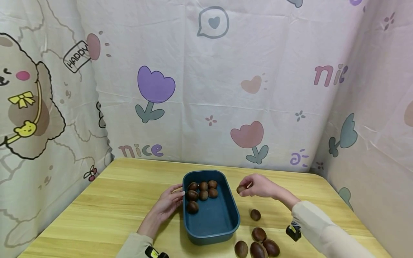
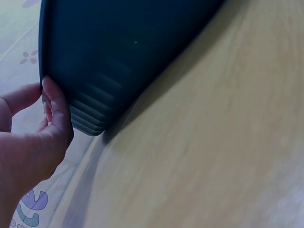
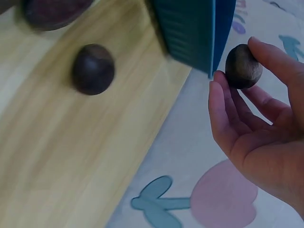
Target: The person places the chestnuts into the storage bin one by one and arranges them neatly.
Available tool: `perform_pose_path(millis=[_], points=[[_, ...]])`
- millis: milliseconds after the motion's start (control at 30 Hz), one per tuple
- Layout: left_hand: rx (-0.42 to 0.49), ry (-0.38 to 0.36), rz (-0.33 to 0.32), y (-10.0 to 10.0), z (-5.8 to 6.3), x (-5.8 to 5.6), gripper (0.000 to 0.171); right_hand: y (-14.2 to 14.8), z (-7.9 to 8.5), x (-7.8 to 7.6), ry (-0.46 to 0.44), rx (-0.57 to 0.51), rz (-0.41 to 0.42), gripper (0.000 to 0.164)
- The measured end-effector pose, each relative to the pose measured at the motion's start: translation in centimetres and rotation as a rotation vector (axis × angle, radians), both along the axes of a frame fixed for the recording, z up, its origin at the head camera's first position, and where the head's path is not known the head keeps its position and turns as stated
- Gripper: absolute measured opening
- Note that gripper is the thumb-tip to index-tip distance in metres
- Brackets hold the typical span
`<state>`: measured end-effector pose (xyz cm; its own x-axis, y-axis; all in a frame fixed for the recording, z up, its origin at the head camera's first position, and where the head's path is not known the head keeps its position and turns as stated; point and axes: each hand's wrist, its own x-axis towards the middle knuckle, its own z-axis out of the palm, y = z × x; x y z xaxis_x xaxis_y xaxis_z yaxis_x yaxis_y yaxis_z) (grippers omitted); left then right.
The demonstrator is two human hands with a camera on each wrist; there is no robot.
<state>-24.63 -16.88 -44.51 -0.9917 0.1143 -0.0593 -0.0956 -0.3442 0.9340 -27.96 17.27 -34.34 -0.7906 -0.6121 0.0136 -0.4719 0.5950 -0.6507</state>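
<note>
A dark blue rectangular box (image 1: 213, 218) stands on the table with several chestnuts (image 1: 203, 195) in its far and left part. My left hand (image 1: 169, 203) holds the box's left side, fingertips at the rim; the left wrist view shows the hand (image 2: 40, 137) against the ribbed outer wall (image 2: 90, 104). Just right of the box, my right hand (image 1: 259, 186) pinches a chestnut (image 1: 241, 189) between thumb and fingers, above the table. In the right wrist view this chestnut (image 3: 243, 67) appears close to the box (image 3: 190, 33), outside it.
One chestnut (image 1: 255, 215) lies alone right of the box. Several more chestnuts (image 1: 259, 234) are grouped nearer the table's front. The wooden table (image 1: 135, 186) is backed by a printed cloth (image 1: 206, 89), which also hangs at both sides.
</note>
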Motion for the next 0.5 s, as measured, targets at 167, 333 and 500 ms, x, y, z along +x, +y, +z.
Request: perform_pose_path(millis=[167,333,500], points=[[-0.001,-0.006,0.005,-0.1,0.1,0.0,0.051,-2.2,0.6,-0.3,0.028,0.041,0.041,0.021],[0.004,0.000,0.003,0.0,0.0,0.0,0.051,-3.8,0.1,-0.4,-0.042,-0.013,0.048,0.023],[0.000,0.005,0.003,0.1,0.0,0.0,0.050,-5.2,-0.9,0.0,-0.155,-0.140,0.021,0.032]])
